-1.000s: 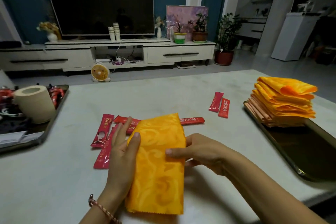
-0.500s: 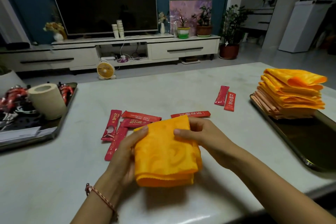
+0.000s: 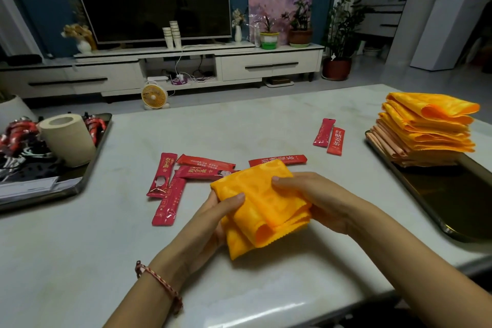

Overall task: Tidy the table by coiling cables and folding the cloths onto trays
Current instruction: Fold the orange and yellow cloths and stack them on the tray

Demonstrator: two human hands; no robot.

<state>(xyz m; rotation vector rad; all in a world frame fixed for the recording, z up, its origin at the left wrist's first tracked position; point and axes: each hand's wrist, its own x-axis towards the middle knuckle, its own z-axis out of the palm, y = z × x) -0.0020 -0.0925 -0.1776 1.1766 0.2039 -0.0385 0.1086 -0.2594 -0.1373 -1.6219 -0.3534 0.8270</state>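
Held just above the pale marble desk, the folded orange patterned cloth is pinched by left hand and right hand, whose fingers should square its edges before stacking it on the dark metal tray.

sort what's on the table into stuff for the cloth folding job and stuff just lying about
Job: orange cloth, gripped by left hand and right hand; stack of folded cloths; right tray.
Lying about: red sachets; toilet paper roll.
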